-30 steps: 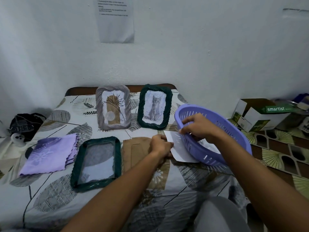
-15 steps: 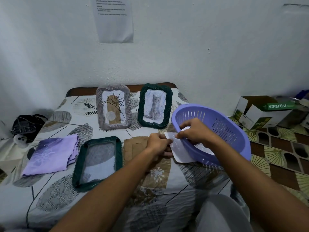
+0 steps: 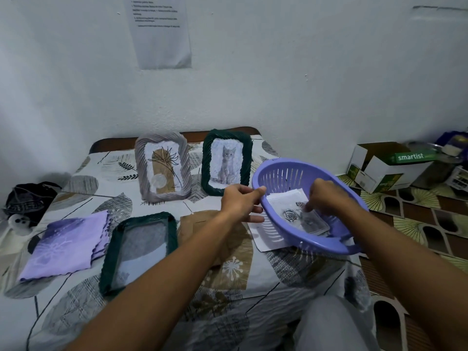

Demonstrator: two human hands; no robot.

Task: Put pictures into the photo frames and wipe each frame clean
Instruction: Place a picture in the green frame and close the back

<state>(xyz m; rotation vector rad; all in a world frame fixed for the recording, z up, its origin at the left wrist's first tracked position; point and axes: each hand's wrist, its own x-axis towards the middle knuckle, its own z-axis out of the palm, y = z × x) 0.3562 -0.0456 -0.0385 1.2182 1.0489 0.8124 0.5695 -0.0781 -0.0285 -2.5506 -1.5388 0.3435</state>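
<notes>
Right hand now inside basket, among pictures.

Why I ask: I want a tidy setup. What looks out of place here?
A white sheet lies pinned under the purple basket, sticking out toward the brown backing board. The basket sits tilted, its rim gripped by the left hand.

Wall notice text unreadable
</notes>
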